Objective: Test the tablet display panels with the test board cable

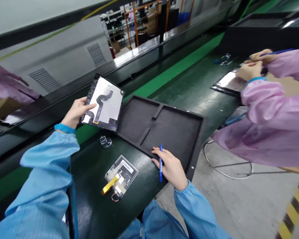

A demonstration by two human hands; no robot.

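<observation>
My left hand (74, 112) grips the left edge of a tablet-like panel (111, 103), thumb over its silvery back. A dark flex cable (99, 111) runs along that back, and the panel is tilted above the bench. In my right hand (173, 170) a blue pen (160, 169) rests between the fingers. Those fingers are at the near edge of a black divided tray (175, 131); whether they touch it I cannot tell. Nearer me lies a circuit board (122, 176) with a yellow ribbon cable (110, 186) and a thin looped wire.
A small clear round piece (106, 141) lies on the green bench (89, 199) left of the tray. At right a co-worker in pink sleeves (264, 99) handles another panel (226, 80). A metal-framed stool (229, 176) stands below. A blue coiled cord (74, 202) hangs by my left arm.
</observation>
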